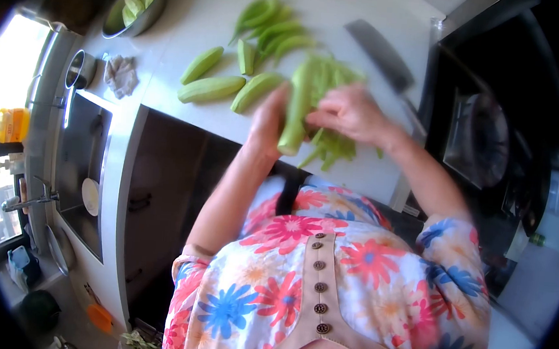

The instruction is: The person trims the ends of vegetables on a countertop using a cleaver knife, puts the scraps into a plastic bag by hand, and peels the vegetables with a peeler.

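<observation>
My left hand (269, 120) is closed round a long pale-green gourd (297, 110) held over the counter's front edge. Close against its right side is my right hand (348, 114), fingers curled in; blur hides what they pinch. Green strips of peel (330, 153) lie beneath and beyond my right hand. Left of my hands are several pale-green gourds: a long one (211, 90), a shorter one (202, 63), a stubby piece (245, 57) and one beside my left hand (256, 92). Behind them sits a pile of green peppers (274, 28).
A cleaver (382, 55) lies at the right of the counter (194, 10), near the stove with a wok (482, 141). At the left stand a metal bowl (154, 17) with green pieces, a crumpled cloth (121, 75) and a small metal pot (79, 69) near the sink (84, 152).
</observation>
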Tool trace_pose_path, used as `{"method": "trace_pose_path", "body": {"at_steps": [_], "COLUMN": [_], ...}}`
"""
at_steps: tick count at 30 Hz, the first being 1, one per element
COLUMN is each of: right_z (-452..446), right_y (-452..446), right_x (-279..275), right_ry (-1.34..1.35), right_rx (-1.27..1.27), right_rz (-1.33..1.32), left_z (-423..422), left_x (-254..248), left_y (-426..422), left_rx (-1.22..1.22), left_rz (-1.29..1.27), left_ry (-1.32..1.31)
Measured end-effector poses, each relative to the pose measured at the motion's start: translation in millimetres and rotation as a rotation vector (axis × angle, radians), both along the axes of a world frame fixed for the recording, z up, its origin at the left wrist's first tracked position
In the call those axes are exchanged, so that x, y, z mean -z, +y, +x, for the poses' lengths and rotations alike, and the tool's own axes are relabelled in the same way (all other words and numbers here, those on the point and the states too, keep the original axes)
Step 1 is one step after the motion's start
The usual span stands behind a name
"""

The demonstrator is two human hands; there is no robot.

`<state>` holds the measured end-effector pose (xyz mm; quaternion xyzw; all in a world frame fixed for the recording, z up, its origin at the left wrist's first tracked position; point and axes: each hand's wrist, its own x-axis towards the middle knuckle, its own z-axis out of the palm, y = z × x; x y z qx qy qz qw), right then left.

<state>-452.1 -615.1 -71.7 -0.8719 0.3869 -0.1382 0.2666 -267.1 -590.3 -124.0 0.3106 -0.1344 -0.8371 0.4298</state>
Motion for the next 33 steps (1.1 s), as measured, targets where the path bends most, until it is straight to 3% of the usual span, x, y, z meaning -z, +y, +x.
{"method": "trace_pose_path", "body": {"at_steps": [4, 6, 9, 18, 21, 24, 28, 33], "right_z": [3.0, 3.3, 9.3, 15.2, 14.6, 9.5, 1.7, -18.0], "right_y": [-5.3, -2.1, 10.3, 7.4, -0.8, -17.4, -41.0, -88.7], "right_x": [9.3, 4.1, 1.1, 5.6, 13.2, 19.8, 29.3, 58.0], "right_ry": [0.001, -0.067, -0.141, -0.193, -0.233, -0.25, -0.268, -0.124], "right_rx": [0.103, 0.056, -0.014, -0.043, -0.116, -0.098, -0.089, -0.014], "right_rz": [-0.319, -0.3, -0.398, -0.478, -0.404, -0.331, -0.286, -0.314], "left_z": [-1.4, 1.8, -17.6, -21.8, -23.2, -16.4, -13.9, -11.5], "left_x": [3.1, 4.8, -17.6, -9.2, -5.5, -4.9, -10.1, -16.0], "left_y": [2.7, 2.5, 3.6, 4.4, 3.1, 8.5, 16.6, 25.0], "left_rx": [0.022, 0.036, -0.325, -0.345, -0.323, -0.118, -0.055, 0.07], "left_rz": [-0.033, -0.074, 0.11, 0.154, 0.235, 0.123, 0.156, 0.299], "left_ry": [0.08, 0.187, -0.044, -0.078, -0.08, -0.126, -0.182, -0.108]}}
